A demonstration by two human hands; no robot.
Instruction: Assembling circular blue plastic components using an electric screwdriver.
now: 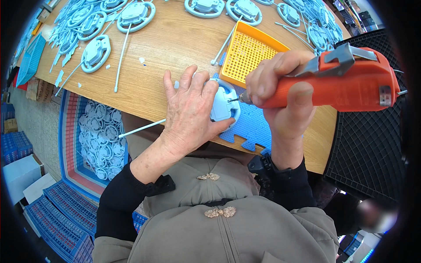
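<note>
My left hand (pixel 188 105) presses a light blue plastic steering wheel toy part (pixel 221 113) down near the table's front edge, fingers over its left side and thumb at its lower rim. A thin light blue rod (pixel 142 128) sticks out from beneath that hand to the left. My right hand (pixel 280 83) is wrapped round an orange electric screwdriver (pixel 337 83) with a metal hanger clip. The tool lies nearly level, its bit touching or very close to the wheel's centre housing. Under the wheel is a blue foam mat (pixel 252 129), partly hidden by my hands.
A yellow perforated basket (pixel 252 48) stands just beyond the mat. More light blue wheels with rods (pixel 94 55) lie along the table's far side. At left, a large crate (pixel 66 131) holds many wheels (pixel 101 140). A black ribbed surface (pixel 368 144) borders the table at right.
</note>
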